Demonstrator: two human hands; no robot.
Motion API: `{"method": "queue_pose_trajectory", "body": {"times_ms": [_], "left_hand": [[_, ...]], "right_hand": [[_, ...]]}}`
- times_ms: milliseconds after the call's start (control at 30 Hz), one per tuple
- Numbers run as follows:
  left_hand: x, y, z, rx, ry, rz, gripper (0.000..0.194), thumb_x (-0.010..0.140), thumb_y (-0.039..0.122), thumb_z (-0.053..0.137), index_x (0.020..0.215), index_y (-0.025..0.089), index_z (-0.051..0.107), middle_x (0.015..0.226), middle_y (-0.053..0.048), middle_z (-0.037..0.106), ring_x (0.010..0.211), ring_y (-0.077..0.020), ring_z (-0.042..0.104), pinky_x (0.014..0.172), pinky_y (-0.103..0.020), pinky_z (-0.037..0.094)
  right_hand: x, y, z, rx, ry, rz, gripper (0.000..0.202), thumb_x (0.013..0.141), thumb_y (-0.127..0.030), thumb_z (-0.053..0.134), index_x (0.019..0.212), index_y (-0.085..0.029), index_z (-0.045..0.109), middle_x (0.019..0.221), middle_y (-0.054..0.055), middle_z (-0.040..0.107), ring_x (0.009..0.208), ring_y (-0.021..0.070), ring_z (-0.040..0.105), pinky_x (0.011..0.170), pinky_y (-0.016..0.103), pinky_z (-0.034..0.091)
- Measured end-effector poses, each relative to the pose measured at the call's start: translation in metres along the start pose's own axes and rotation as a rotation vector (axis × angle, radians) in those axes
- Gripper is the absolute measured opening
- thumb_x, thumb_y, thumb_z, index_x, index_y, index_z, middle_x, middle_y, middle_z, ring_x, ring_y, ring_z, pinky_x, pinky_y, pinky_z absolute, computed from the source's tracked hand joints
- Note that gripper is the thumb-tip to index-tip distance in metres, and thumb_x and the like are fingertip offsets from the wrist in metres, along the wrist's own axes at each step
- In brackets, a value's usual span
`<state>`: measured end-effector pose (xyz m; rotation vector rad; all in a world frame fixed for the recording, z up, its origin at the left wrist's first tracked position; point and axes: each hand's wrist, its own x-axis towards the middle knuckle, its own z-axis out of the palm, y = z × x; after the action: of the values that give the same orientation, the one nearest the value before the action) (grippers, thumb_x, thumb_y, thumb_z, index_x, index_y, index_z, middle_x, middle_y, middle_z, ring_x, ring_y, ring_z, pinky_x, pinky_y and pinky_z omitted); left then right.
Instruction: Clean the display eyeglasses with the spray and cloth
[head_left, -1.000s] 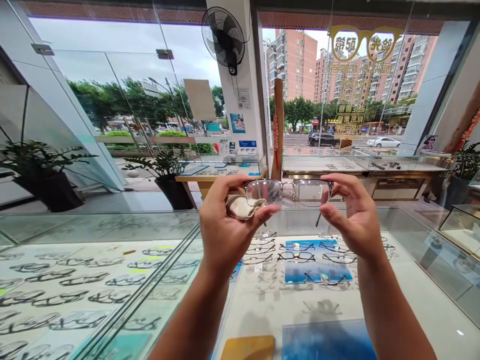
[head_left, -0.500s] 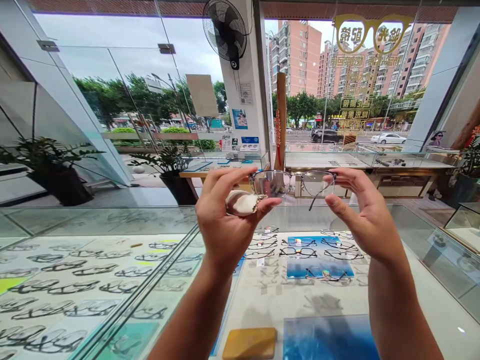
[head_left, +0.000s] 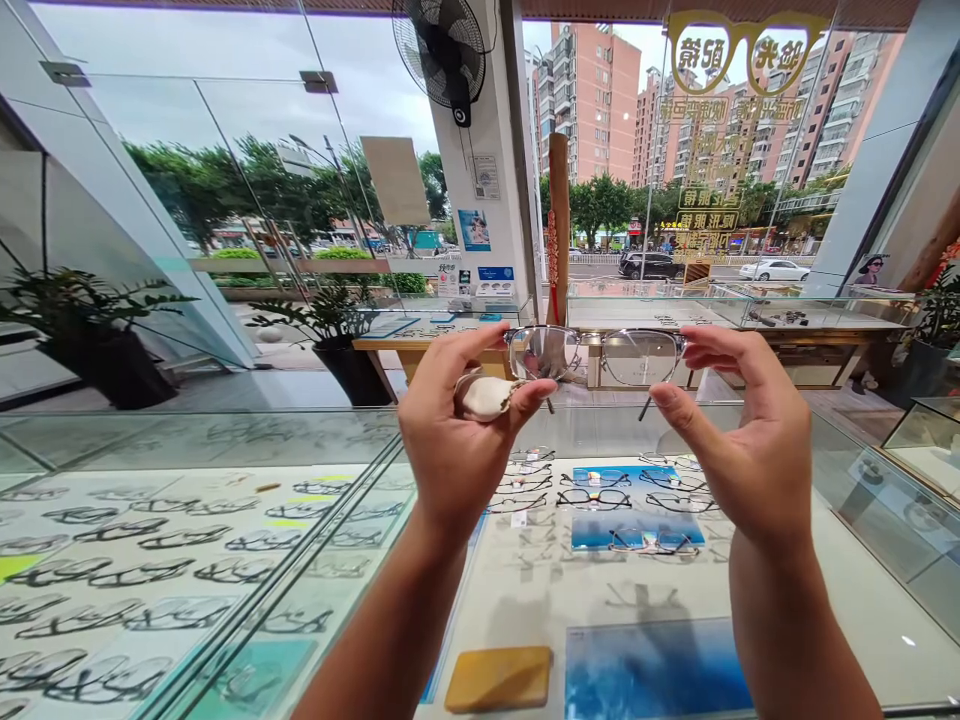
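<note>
A pair of eyeglasses (head_left: pixel 637 358) with a dark top rim and clear lenses is held up in front of me, above the glass counter. My left hand (head_left: pixel 454 450) pinches its left end between thumb and fingers. Tucked in that same palm is a bunched white cloth (head_left: pixel 484 397). At the other end, the fingers and thumb of my right hand (head_left: pixel 757 430) close around the right hinge area. Both temple tips hang below the lenses, pointing away from me; the rest of the temples is mostly hidden.
Below lies a glass display counter (head_left: pixel 510 605) with rows of eyeglasses (head_left: pixel 592 498), a yellow-brown case (head_left: pixel 499 678) and a blue sheet (head_left: pixel 652 668). Another display case (head_left: pixel 187 480) is at left. Potted plants (head_left: pixel 341 335), a wall fan (head_left: pixel 442 50) and further counters (head_left: pixel 645 318) stand beyond.
The eyeglasses have turned to face me more squarely, and the right lens looks wider. Two temple tips now show below, where one showed before. The right hand has shifted slightly right.
</note>
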<state>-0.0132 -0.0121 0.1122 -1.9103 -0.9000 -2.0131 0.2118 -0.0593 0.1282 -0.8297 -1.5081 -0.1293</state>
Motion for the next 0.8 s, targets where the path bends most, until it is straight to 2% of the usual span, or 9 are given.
{"method": "queue_pose_trajectory", "body": {"times_ms": [133,400,800], "left_hand": [[0.0001,-0.0023,0.0016,-0.029,-0.015,-0.028,0.05,0.085,0.055,0.082,0.122,0.024,0.073,0.109,-0.006,0.073,0.097,-0.0205,0.07,0.085,-0.034,0.06],[0.0005,-0.0019,0.0001,-0.047,-0.053,-0.064,0.051,0.083,0.057,0.083,0.119,0.023,0.074,0.109,-0.007,0.076,0.095,-0.0213,0.072,0.081,-0.034,0.061],[0.0,-0.0055,0.0025,-0.051,-0.081,-0.075,0.048,0.083,0.054,0.084,0.118,0.021,0.074,0.106,-0.007,0.076,0.089,-0.0189,0.072,0.073,-0.029,0.059]], "right_hand": [[-0.0015,-0.0015,0.0033,-0.04,0.06,-0.05,0.034,0.091,-0.041,0.078,0.121,-0.028,0.071,0.112,0.005,0.073,0.101,0.0253,0.067,0.094,0.047,0.057],[-0.0023,-0.0053,0.0036,-0.094,0.089,-0.113,0.031,0.091,-0.038,0.078,0.12,-0.029,0.072,0.11,0.005,0.072,0.1,0.0262,0.067,0.092,0.047,0.057],[-0.0024,-0.0072,0.0033,-0.132,0.097,-0.122,0.032,0.09,-0.039,0.078,0.12,-0.029,0.073,0.107,0.006,0.07,0.101,0.0276,0.066,0.092,0.049,0.058]]}}
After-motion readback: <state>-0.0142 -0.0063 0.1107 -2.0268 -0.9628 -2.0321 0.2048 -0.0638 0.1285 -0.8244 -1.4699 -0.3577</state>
